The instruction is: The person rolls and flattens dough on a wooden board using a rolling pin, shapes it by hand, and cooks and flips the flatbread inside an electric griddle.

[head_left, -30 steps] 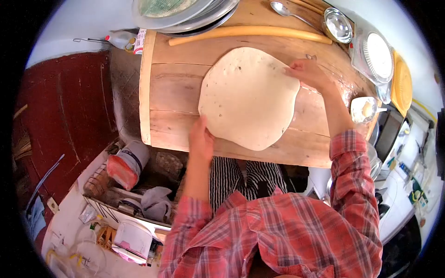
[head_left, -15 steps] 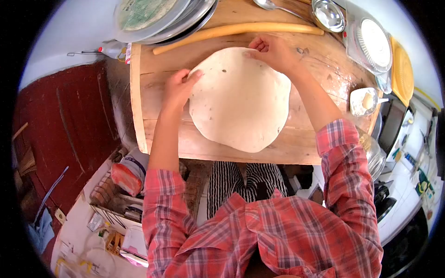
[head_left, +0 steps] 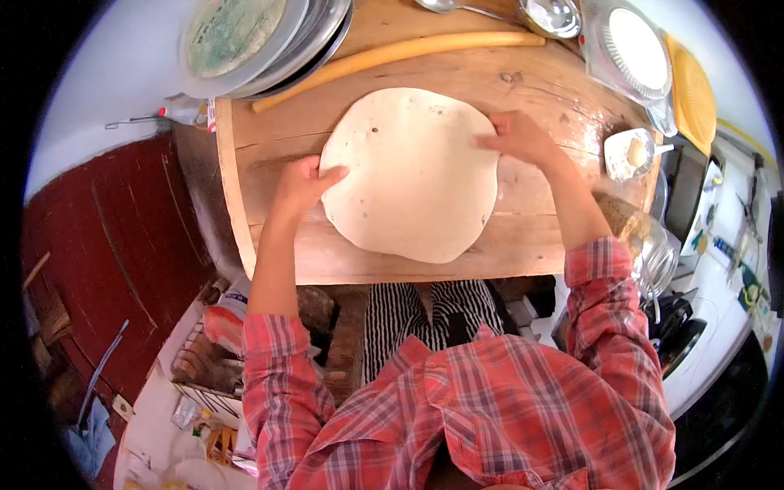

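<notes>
A broad, thin round of dough, pale with a few dark specks, lies on the wooden board. My left hand pinches its left edge, thumb on top and fingers curled under the rim. At the upper right edge, my right hand grips the dough the same way, its thumb over the surface. The fingertips beneath the dough are hidden. Beyond the sheet lies a long, slightly bent wooden rolling pin, which neither hand touches.
Stacked metal plates and a lidded container stand at the back left. A spoon and a metal bowl are at the back. To the right are a small dish, a yellow lid and a glass jar.
My right hand has moved from the dough's top edge down to its right side. My left hand has slid lower along the left edge. The view has shifted slightly.
</notes>
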`<state>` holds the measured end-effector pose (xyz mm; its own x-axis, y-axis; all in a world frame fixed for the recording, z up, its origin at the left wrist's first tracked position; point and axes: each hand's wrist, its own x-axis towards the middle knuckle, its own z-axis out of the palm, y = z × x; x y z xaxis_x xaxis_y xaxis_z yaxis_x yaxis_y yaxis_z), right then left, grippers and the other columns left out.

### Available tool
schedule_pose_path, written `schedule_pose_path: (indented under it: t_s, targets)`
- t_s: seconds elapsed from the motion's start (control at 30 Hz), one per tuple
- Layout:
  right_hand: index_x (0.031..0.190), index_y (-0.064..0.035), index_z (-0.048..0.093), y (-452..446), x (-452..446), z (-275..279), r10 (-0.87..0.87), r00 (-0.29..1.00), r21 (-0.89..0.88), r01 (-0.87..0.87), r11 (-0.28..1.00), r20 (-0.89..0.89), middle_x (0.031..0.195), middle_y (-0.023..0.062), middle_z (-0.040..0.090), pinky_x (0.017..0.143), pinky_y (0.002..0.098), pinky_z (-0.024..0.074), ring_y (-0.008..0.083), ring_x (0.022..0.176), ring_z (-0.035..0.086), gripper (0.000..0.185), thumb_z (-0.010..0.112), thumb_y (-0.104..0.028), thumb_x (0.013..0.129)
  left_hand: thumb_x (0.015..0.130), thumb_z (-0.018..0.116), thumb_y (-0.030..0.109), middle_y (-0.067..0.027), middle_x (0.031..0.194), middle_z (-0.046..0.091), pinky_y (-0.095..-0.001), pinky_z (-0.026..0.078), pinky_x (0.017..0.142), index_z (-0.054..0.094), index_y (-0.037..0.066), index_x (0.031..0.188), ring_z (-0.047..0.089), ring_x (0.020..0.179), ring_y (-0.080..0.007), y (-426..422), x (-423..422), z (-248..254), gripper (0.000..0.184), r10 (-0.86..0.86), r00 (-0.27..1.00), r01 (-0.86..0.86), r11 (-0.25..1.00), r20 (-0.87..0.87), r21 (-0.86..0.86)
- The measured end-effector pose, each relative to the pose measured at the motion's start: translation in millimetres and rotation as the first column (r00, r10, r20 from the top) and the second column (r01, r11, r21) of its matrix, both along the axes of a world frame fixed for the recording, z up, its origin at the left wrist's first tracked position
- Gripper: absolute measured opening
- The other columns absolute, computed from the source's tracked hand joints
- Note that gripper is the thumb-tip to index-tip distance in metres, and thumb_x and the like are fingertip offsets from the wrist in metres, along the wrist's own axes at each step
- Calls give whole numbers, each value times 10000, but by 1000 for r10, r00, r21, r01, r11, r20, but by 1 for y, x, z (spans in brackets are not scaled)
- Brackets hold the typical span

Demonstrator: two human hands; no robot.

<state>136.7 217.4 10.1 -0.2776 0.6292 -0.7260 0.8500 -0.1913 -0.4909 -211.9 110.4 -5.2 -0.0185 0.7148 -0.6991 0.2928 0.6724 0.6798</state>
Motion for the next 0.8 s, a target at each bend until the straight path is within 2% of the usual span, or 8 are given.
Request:
schedule_pose_path:
  t_s: [0.07, 0.13, 0.2, 0.33, 0.53, 0.6, 0.73, 0.8]
  targets:
    - [872, -12, 690, -27, 13, -13, -238, 937, -72, 227, 971, -256, 671, 47, 635, 544, 280, 471, 119, 575, 577, 318, 724, -323, 819, 871, 697, 325, -27, 844, 685, -242, 488, 666, 668, 0, 1028, 619, 724, -94, -5, -10, -10, 362, -65, 998, 63, 994, -22, -84]
    - [862, 3, 685, -39, 13, -13, -323, 917, -30, 326, 945, -235, 684, 38, 640, 540, 264, 468, 94, 592, 575, 278, 732, -268, 824, 860, 706, 340, -29, 816, 676, -242, 488, 630, 671, -11, 979, 613, 704, -93, -7, -8, -8, 372, -10, 1000, 8, 996, -22, -88]
    - [856, 3, 683, -58, 12, -11, -647, 710, -39, 665, 746, -277, 679, 44, 639, 535, 266, 467, 96, 585, 569, 304, 724, -298, 838, 849, 714, 355, -31, 789, 667, -242, 488, 595, 673, -22, 930, 607, 683, -92, -18, -5, -4, 388, 58, 998, -61, 993, -32, -105]
    - [894, -26, 669, -77, 19, -15, -426, 890, -46, 425, 904, -164, 729, -4, 636, 559, 222, 467, 73, 636, 576, 262, 698, -285, 868, 865, 699, 346, -45, 835, 667, -259, 519, 617, 667, -16, 952, 621, 705, -105, -32, -8, -7, 374, 138, 988, -129, 982, 62, -140]
    - [822, 7, 679, -106, 16, -27, -747, 589, -4, 785, 620, -307, 670, 72, 650, 528, 285, 464, 119, 609, 601, 329, 708, -320, 852, 873, 691, 349, -58, 864, 677, -270, 536, 657, 667, -14, 964, 635, 736, -115, -48, -2, -9, 375, 223, 973, -216, 969, 49, -119]
    - [852, 11, 684, -114, 20, -24, -513, 854, 43, 518, 854, -87, 689, 68, 658, 540, 270, 478, 116, 618, 607, 362, 721, -349, 837, 873, 690, 352, -62, 866, 678, -269, 534, 660, 666, -17, 965, 637, 742, -117, -51, 5, -2, 381, 160, 986, -155, 980, 36, -123]
    - [887, 11, 689, -140, 18, -26, -453, 882, 98, 466, 879, -128, 716, 67, 668, 549, 255, 493, 116, 624, 617, 394, 738, -373, 817, 857, 708, 358, -72, 874, 681, -267, 540, 666, 665, -21, 986, 646, 751, -131, -58, 6, -5, 404, 125, 992, -118, 980, 35, -161]
    - [940, 17, 689, -151, 18, -34, -795, 546, -106, 803, 586, -264, 750, 67, 679, 558, 270, 508, 120, 623, 622, 407, 763, -355, 791, 850, 718, 349, -75, 879, 682, -268, 545, 669, 665, -23, 998, 650, 758, -137, -65, 7, -8, 404, 194, 980, -185, 970, 44, -156]
